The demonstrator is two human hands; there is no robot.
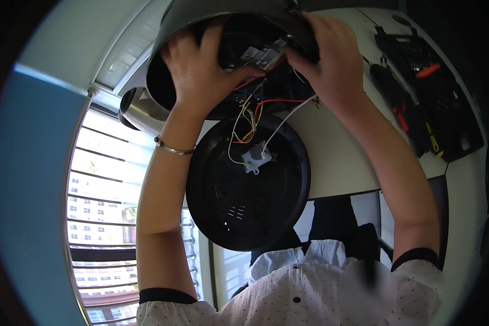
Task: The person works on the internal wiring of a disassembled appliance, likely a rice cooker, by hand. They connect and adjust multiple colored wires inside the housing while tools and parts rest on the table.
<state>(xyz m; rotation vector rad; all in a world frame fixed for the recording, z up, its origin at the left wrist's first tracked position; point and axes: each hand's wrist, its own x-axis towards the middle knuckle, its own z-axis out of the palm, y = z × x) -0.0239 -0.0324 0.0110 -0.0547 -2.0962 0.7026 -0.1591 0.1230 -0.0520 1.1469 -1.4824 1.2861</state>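
Observation:
A round black appliance housing [231, 12] is tilted so that its hollow underside faces me. My left hand [193, 73] reaches into it with fingers spread against the inside, its thumb stretched toward a small metal bracket [262, 56]. The fingertips are partly in shadow. My right hand [331, 60] grips the housing's right wall, fingers outside and thumb inside by the bracket. Red, yellow, white and blue wires [250, 117] run from the housing to a metal plate [257, 157]. That plate sits on a round black base cover [244, 195] with small slots, lying below the housing.
The pale table [339, 157] curves away on the right. Dark open tool cases [445, 98] lie there, with a red-handled tool [401, 120] and a yellow-handled tool [434, 142]. A silver rounded vessel [144, 108] stands at left, near the window blinds [100, 179].

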